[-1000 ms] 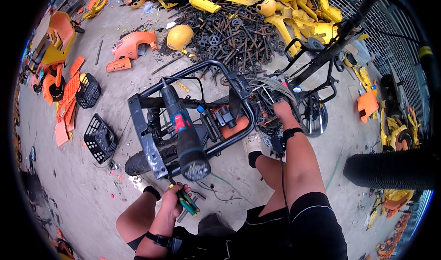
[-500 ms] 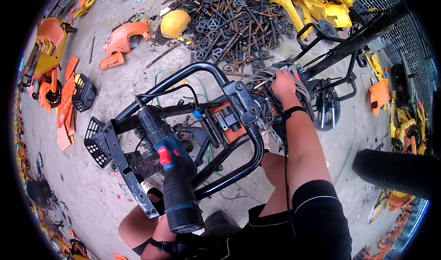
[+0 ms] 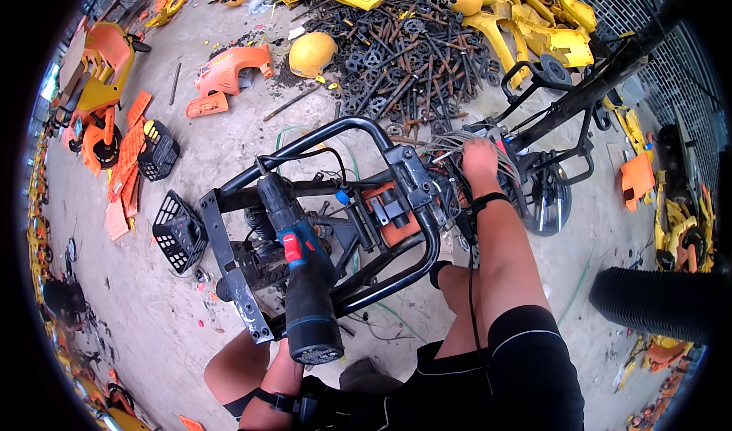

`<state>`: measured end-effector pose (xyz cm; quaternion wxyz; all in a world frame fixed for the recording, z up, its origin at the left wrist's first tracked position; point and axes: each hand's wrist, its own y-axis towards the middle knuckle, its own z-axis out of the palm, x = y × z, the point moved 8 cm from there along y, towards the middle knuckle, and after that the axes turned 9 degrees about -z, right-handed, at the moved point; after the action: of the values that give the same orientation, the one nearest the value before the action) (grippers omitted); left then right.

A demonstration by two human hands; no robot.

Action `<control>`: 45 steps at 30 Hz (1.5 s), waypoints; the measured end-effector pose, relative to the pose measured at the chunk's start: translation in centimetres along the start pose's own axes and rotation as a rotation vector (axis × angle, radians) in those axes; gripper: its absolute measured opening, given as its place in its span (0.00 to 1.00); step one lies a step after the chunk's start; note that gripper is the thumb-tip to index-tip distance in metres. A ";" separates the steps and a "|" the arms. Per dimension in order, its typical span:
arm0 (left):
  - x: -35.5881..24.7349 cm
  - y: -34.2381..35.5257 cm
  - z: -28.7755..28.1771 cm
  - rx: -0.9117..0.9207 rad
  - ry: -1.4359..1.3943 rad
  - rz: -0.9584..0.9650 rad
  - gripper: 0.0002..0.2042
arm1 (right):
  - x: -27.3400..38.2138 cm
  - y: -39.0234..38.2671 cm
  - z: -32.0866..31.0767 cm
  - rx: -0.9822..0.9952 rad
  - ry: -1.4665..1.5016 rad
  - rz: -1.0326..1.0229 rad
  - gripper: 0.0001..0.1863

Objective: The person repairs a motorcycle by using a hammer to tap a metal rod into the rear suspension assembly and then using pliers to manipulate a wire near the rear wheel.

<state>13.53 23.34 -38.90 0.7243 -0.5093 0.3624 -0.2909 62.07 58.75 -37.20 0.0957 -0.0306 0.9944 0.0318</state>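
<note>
A black tubular metal frame [image 3: 352, 124] with a motor-like part and wires lies before me. Across its left part rests a blue and black cordless drill [image 3: 313, 294] with a red switch, its chuck pointing up and left. My left hand is hidden behind the drill's base and the frame; only the forearm shows, so its grip cannot be seen. My right hand [image 3: 480, 163] is closed at the frame's right end, over a bundle of grey cables [image 3: 457, 138]. What lies inside its fingers is hidden. A thin black cord hangs from my right wrist.
A heap of dark rusty metal parts [image 3: 412, 57] lies ahead, with yellow plastic panels [image 3: 526, 31] behind it. Black baskets [image 3: 180, 233] and orange panels [image 3: 130, 172] are on the left. A black ribbed cylinder [image 3: 656, 303] juts in at right, below a long dark tube [image 3: 587, 88].
The view has shifted, so the floor and heap sit lower and further right. The frame's left end has turned slightly away from the nearest black basket, with the drill moving along.
</note>
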 end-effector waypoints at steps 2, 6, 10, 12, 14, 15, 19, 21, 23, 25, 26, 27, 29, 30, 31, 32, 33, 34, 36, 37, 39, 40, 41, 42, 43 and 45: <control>0.6 0.4 -0.7 0.006 -0.008 0.014 0.18 | -0.7 -0.1 -1.1 -0.002 -0.053 -0.006 0.10; 1.3 1.1 -1.6 0.072 -0.106 0.109 0.11 | -2.4 -0.5 -5.1 -0.032 -0.089 -0.025 0.10; 1.2 1.7 -1.9 0.015 -0.089 0.108 0.09 | -5.7 -1.6 -12.2 -0.086 -0.024 0.060 0.09; 1.5 1.0 -1.5 0.035 -0.040 0.090 0.09 | -7.6 -2.8 -16.8 -0.170 -0.010 0.108 0.10; 1.6 -1.0 -0.9 0.027 -0.012 0.137 0.07 | -8.6 -4.1 -21.2 -0.190 -0.016 0.133 0.14; 1.3 -1.0 -0.5 0.047 -0.005 0.177 0.07 | -9.2 -4.7 -23.7 -0.217 -0.028 0.144 0.15; 2.2 -2.3 -0.4 0.102 0.043 0.265 0.06 | -9.2 -8.2 -34.0 -0.433 0.075 0.114 0.09; 3.3 -3.3 0.5 0.174 0.117 0.206 0.11 | -8.8 -10.4 -38.0 -0.519 0.045 0.059 0.07; 3.7 -4.8 0.5 0.194 0.122 0.224 0.08 | -6.0 -13.0 -43.3 -0.615 -0.028 -0.027 0.05; 3.4 -6.1 0.1 0.200 0.122 0.249 0.07 | -3.5 -15.6 -46.2 -0.739 0.058 0.017 0.06; 3.3 -7.4 -0.2 0.169 0.124 0.257 0.07 | -3.6 -16.5 -46.3 -0.728 0.177 0.093 0.08; 3.0 -8.6 -0.1 0.231 0.170 0.258 0.07 | -4.0 -17.2 -45.8 -0.713 0.296 0.157 0.09; 3.9 -9.4 0.7 0.277 0.253 0.203 0.05 | -7.7 -17.6 -42.7 -0.632 0.661 0.218 0.12; 3.7 -9.9 0.4 0.320 0.280 0.208 0.05 | -6.4 -18.3 -43.2 -0.596 0.913 0.271 0.11; 3.1 -10.3 -0.5 0.344 0.305 0.216 0.06 | -3.1 -19.7 -44.2 -0.538 1.180 0.324 0.10; 3.0 -10.7 -1.7 0.367 0.338 0.210 0.06 | 0.0 -21.6 -44.4 -0.461 1.441 0.392 0.10; 3.3 -11.6 -1.2 0.433 0.426 0.238 0.08 | 1.3 -23.4 -45.3 -0.448 1.508 0.404 0.08; 3.0 -12.3 -1.0 0.448 0.485 0.298 0.08 | 2.3 -24.1 -44.7 -0.401 1.595 0.406 0.08; 2.8 -14.0 -0.7 0.481 0.523 0.381 0.07 | 4.0 -25.9 -42.9 -0.353 1.740 0.484 0.08; 2.9 -14.9 -0.5 0.502 0.509 0.398 0.07 | 4.2 -26.6 -41.2 -0.247 1.821 0.506 0.08; 2.1 -15.9 -1.4 0.517 0.453 0.455 0.08 | 8.5 -29.5 -41.2 -0.237 1.947 0.611 0.08; 1.7 -16.4 -1.5 0.527 0.447 0.477 0.08 | 9.7 -30.8 -40.6 -0.186 1.948 0.596 0.08; 1.1 -16.7 -1.8 0.518 0.447 0.506 0.08 | 11.3 -32.1 -39.2 -0.122 1.965 0.615 0.07; 0.9 -16.6 -2.5 0.521 0.416 0.499 0.08 | 13.3 -33.6 -37.7 -0.055 1.975 0.606 0.07; 0.4 -16.7 -3.2 0.533 0.373 0.500 0.08 | 15.8 -35.1 -36.7 0.010 1.976 0.585 0.07; 0.1 -16.4 -3.7 0.542 0.329 0.493 0.09 | 18.6 -37.0 -33.0 0.059 2.011 0.506 0.06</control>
<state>9.68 16.17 -24.13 0.8128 -0.1442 0.4950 -0.2710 40.08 18.62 -10.57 -0.7873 0.1692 0.5927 -0.0136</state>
